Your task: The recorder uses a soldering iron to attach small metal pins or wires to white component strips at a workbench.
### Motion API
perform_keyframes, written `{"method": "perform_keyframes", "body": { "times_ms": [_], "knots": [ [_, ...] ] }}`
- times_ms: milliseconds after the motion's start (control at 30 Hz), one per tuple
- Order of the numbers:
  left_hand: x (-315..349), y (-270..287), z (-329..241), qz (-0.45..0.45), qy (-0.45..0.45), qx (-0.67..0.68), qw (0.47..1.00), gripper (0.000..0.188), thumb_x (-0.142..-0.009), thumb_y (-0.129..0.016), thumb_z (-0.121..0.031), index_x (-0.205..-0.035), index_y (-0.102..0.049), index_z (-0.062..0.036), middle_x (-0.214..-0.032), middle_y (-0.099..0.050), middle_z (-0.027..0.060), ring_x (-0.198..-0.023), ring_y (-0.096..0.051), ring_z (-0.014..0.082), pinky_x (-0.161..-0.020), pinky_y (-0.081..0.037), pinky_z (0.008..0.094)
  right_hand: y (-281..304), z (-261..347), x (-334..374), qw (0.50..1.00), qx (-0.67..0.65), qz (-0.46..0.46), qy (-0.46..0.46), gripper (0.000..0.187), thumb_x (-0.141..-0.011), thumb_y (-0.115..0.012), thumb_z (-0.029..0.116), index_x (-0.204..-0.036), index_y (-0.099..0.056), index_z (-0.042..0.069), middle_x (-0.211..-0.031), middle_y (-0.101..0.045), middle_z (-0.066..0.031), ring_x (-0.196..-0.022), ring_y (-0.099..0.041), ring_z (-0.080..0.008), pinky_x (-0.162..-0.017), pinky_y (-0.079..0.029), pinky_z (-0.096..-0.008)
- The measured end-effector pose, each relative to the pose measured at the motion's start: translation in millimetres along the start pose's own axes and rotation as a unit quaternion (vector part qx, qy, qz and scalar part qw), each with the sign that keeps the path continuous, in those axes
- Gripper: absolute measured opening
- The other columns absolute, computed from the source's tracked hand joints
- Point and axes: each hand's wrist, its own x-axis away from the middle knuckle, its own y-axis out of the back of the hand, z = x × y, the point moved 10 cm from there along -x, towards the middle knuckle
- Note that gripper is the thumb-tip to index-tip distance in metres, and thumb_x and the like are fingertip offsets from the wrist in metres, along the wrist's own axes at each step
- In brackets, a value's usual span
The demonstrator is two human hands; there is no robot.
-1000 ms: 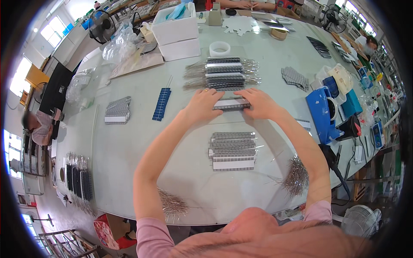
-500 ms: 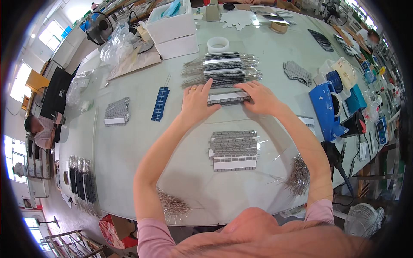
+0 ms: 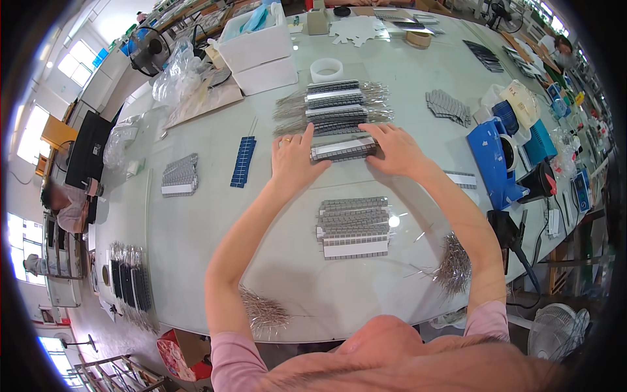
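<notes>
A stack of grey segmented strips (image 3: 343,151) with a white band along its top lies crosswise between my hands. My left hand (image 3: 292,159) is at its left end, with index finger on the far side and thumb on the near side. At the right end my right hand (image 3: 396,150) holds it the same way. Just beyond are dark bundles of strips (image 3: 336,112) with white bands and thin silvery wires fanning out on both sides. Nearer me lies a looser pile of grey strips (image 3: 353,225) with a white strip along its front.
Left are a blue strip with wire leads (image 3: 243,162) and a grey pile (image 3: 179,175). Wire bunches (image 3: 264,308) (image 3: 452,266) lie by my forearms. Behind stand a white tape roll (image 3: 326,70) and foam boxes (image 3: 264,73); a blue tape dispenser (image 3: 491,163) is right.
My hands have spread slightly apart at the ends of the stack. The stack now slants a little more, its right end farther away. The whole view has shifted slightly.
</notes>
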Motion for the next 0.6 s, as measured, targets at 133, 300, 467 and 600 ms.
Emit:
{"method": "perform_keyframes", "body": {
  "times_ms": [133,300,467,600],
  "knots": [
    [-1.3,-1.9,3.8,0.004,0.002,0.009,1.000,0.090,-0.074,-0.078,-0.044,-0.145,-0.042,-0.0020,-0.108,-0.067,0.0190,-0.112,-0.058,0.0359,-0.110,-0.028,0.0493,-0.3,3.0,-0.2,1.000,0.010,0.003,0.008,0.062,-0.076,-0.073,0.022,-0.134,-0.050,0.016,-0.115,-0.066,-0.0111,-0.111,-0.060,-0.0298,-0.095,-0.045,-0.0434],
    [-7.3,1.2,0.4,0.020,0.001,0.027,0.999,0.088,-0.075,-0.078,-0.040,-0.145,-0.041,-0.0021,-0.109,-0.068,0.0180,-0.111,-0.059,0.0332,-0.110,-0.028,0.0500,-1.4,-5.5,-2.8,1.000,0.001,0.004,-0.015,0.059,-0.078,-0.073,0.021,-0.132,-0.051,0.018,-0.111,-0.068,-0.0070,-0.108,-0.062,-0.0265,-0.094,-0.045,-0.0419],
    [-14.4,-3.6,9.8,0.003,0.018,0.032,0.999,0.098,-0.075,-0.079,-0.036,-0.151,-0.028,-0.0006,-0.108,-0.068,0.0167,-0.110,-0.059,0.0321,-0.110,-0.028,0.0494,-3.4,-10.0,-11.5,1.000,0.001,-0.013,-0.027,0.057,-0.078,-0.074,0.020,-0.129,-0.052,0.018,-0.104,-0.069,-0.0055,-0.104,-0.063,-0.0261,-0.094,-0.045,-0.0416],
    [-14.6,-3.5,10.6,-0.021,0.024,0.040,0.999,0.107,-0.075,-0.079,-0.036,-0.154,-0.018,0.0014,-0.108,-0.067,0.0155,-0.107,-0.059,0.0321,-0.110,-0.029,0.0478,2.4,-11.8,-11.8,0.997,-0.002,-0.070,-0.013,0.050,-0.078,-0.075,0.019,-0.122,-0.052,0.017,-0.092,-0.066,-0.0036,-0.097,-0.063,-0.0239,-0.091,-0.044,-0.0412]
  ]
}}
